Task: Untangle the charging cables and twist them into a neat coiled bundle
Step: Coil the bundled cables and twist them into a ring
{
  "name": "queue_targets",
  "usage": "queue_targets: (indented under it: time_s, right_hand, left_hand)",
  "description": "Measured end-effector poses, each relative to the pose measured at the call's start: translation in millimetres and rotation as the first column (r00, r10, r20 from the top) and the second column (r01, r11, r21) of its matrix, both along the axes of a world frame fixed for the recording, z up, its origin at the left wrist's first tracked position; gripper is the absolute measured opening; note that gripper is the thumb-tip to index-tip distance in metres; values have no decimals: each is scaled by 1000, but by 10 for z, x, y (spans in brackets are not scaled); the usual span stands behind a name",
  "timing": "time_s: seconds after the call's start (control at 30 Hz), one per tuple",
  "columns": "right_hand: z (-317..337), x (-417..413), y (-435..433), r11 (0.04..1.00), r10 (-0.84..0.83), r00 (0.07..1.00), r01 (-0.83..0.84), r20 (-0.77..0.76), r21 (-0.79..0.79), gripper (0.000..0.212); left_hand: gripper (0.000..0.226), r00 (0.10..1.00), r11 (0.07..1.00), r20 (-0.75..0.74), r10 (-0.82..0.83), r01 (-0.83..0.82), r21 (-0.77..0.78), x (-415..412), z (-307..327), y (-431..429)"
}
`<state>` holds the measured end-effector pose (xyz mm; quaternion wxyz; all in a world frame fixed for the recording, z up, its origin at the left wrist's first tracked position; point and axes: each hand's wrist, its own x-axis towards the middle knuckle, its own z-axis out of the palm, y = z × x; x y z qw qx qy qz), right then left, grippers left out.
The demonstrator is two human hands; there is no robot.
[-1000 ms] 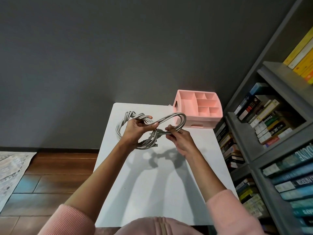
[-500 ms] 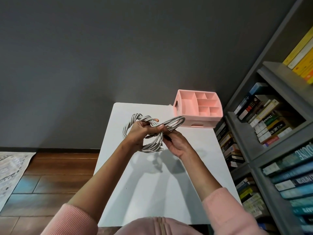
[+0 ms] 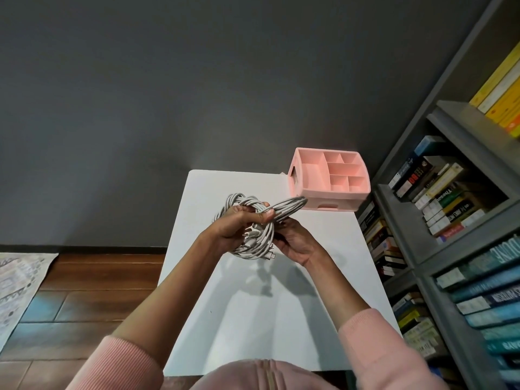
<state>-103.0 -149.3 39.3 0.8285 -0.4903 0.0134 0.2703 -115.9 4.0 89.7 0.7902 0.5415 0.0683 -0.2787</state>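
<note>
A bundle of white charging cables [image 3: 254, 243] is held in the air above the white table [image 3: 253, 319]. My left hand [image 3: 237, 225] grips the twisted coil from the left, thumb pressed over the strands. A narrow loop of the cables [image 3: 292, 206] sticks out to the right past the thumb. My right hand [image 3: 295, 240] holds the bundle from the right and underneath, fingers curled into the coil. A few plug ends [image 3: 270, 255] poke out at the bundle's lower edge.
A pink compartment organizer [image 3: 306, 190] stands at the table's far right corner. A grey bookshelf full of books [image 3: 439, 198] runs along the right side. Wooden floor [image 3: 92, 291] and a patterned rug [image 3: 19, 280] lie to the left.
The open right-hand loop has been narrowed and folded against the coil. Both hands have drawn closer together, and the bundle looks more compact.
</note>
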Motion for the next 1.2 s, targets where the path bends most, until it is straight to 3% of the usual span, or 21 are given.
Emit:
queue_targets:
  time_s: [0.07,0.17,0.27,0.33,0.4,0.5,0.67,0.8,0.93,1.0,1.2]
  right_hand:
    - [-17,-7,15,1000,-17,999,17,41,19,23]
    - [-46,-3,78,999,-15,998,12,55,45,41]
    - [-80,-15,88,996,-8,999,6,32,85,48]
    - [-106,-38,86,994,-41,999,37,35,103,33]
    - [-132,-78,135,993,-79,996,76,35,95,24]
    - [-120,-145,223,984,-101,995,98,11,150,46]
    - [-17,-184,200,959,-41,999,41,-5,279,27]
    - [-35,-136,170,967,32,998,-18,-52,254,39]
    - [-57,-147,52,930,92,984,-30,-151,367,36]
    - [-45,-150,-6,902,157,978,-85,-138,424,36]
    - [58,-156,-48,917,231,972,-203,-41,344,28]
  left_hand:
    - [6,1000,1000,-14,-1,1,-21,-11,27,-3]
    - [36,1000,999,-15,-7,6,-50,-26,81,-21]
    - [22,1000,1000,-7,1,-1,-28,-2,113,-30]
    - [10,1000,1000,14,-11,11,-17,17,110,-14]
    - [22,1000,1000,8,-3,3,-14,57,38,5]
    - [29,998,999,48,31,-30,-15,75,-20,-20]
    - [22,984,975,146,102,-128,183,45,71,-86]
    - [28,980,974,153,123,-149,171,76,37,-89]
    - [25,984,979,140,109,-131,158,66,79,-113]
    - [27,986,979,134,103,-124,160,60,90,-127]
    - [29,979,967,168,116,-150,207,58,62,-188]
